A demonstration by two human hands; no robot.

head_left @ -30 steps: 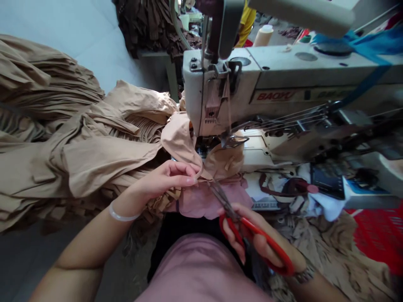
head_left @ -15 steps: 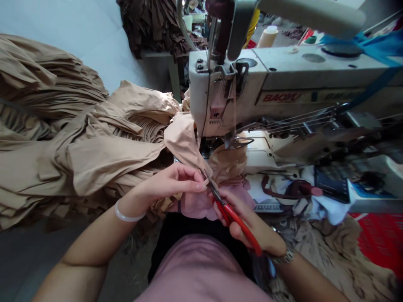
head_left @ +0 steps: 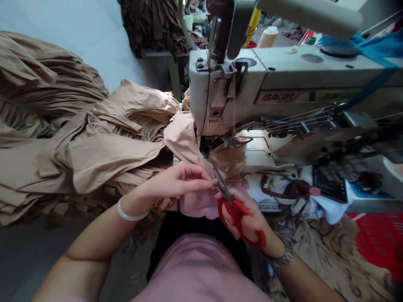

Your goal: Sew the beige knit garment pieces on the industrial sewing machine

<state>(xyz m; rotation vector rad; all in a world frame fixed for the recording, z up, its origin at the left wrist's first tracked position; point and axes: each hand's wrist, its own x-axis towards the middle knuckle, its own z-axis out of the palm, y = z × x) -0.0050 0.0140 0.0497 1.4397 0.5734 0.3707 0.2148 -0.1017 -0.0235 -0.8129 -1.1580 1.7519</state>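
Observation:
Red-handled scissors [head_left: 241, 218] are in my right hand [head_left: 248, 212], whose thumb and fingers sit in and around the handle loops. Their blades point up and to the left, at the beige fabric piece [head_left: 185, 138] that hangs from beside the sewing machine head. My left hand [head_left: 185, 180] pinches a narrow strip of the beige cloth [head_left: 214, 182] between thumb and fingertips, right beside the blades. Pink cloth [head_left: 201, 203] lies below both hands. Whether the blades touch the cloth is hard to make out.
The sewing machine [head_left: 229, 92] stands just beyond my hands, its arm reaching right. Large stacks of beige fabric pieces [head_left: 103, 159] fill the left side. A thread cone [head_left: 267, 37] is behind the machine. Patterned cloth [head_left: 327, 251] and a red basket [head_left: 380, 243] are at lower right.
Both hands have shifted slightly right. The scissors have turned and their handles now stand wider apart. My left hand still pinches the cloth strip.

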